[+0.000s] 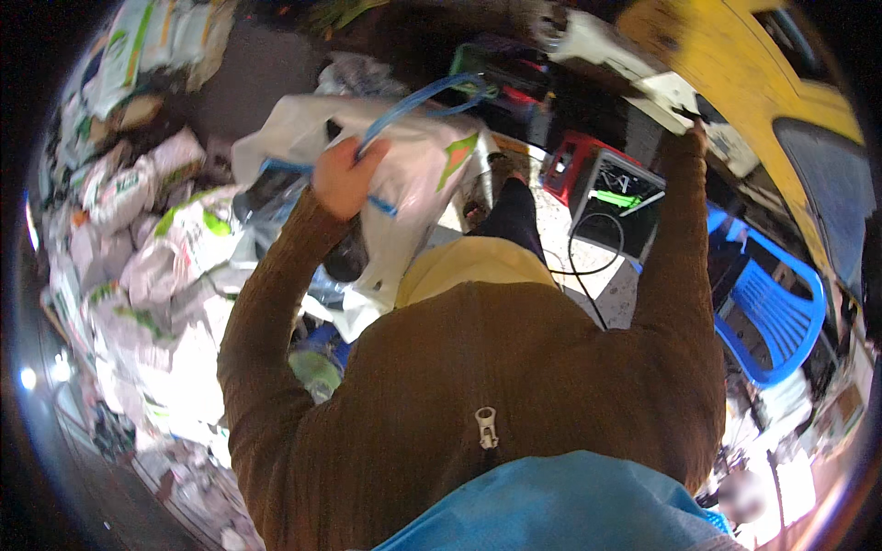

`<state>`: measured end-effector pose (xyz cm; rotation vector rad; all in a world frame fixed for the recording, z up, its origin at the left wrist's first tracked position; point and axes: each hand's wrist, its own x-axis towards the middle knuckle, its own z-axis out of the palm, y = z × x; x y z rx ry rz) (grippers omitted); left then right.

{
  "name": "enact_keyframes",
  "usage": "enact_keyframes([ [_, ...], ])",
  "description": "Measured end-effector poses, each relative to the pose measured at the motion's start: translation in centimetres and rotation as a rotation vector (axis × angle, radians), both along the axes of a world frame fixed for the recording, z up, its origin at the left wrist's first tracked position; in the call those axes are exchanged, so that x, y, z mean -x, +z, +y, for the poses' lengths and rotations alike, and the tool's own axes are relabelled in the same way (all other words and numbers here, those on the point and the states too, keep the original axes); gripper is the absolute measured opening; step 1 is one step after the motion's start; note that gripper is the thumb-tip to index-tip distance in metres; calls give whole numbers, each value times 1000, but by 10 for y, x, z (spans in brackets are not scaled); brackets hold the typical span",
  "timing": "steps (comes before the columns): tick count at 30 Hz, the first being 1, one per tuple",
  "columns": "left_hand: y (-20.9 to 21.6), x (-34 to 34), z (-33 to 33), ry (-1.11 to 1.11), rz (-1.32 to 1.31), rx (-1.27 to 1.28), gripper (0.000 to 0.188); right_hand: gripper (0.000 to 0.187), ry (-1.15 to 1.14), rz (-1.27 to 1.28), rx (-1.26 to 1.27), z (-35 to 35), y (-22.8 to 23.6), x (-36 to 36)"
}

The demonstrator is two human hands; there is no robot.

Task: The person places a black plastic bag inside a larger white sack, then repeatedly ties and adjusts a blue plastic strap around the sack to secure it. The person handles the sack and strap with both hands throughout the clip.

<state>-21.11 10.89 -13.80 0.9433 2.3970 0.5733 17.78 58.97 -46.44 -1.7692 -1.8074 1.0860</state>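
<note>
My left hand [349, 176] is closed around a long blue strap [412, 98], raised over a large white plastic sack [418, 151] with green and orange print. From the fist the strap runs up and right to the sack's far side; a short blue piece also shows below the hand. My right arm stretches far out to the upper right. At its end my right hand [695, 140] is small and dim, close to a long white object [611, 55]. A dark thin shape shows at its fingertips, but whether they grip it is unclear.
A pile of white plastic bags [175, 248] covers the left side. Ahead stand a red box [571, 165] and a dark-fronted device [617, 188] with a looping black cable [571, 248]. A blue plastic chair [776, 308] is at the right, below a yellow panel [735, 64].
</note>
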Motion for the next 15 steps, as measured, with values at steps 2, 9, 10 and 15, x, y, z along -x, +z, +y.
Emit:
enact_keyframes([
  [2,7,-3,1,-110,175,59,43,40,121,-71,-1,-37,51,43],
  [9,64,-19,-23,-202,381,92,23,53,1381,549,-629,-280,306,268],
  [10,71,-18,-28,-193,386,63,20,49,1560,510,-690,-307,335,287],
  [15,83,-2,-83,-121,22,-349,22,16,1648,454,431,-338,434,315],
])
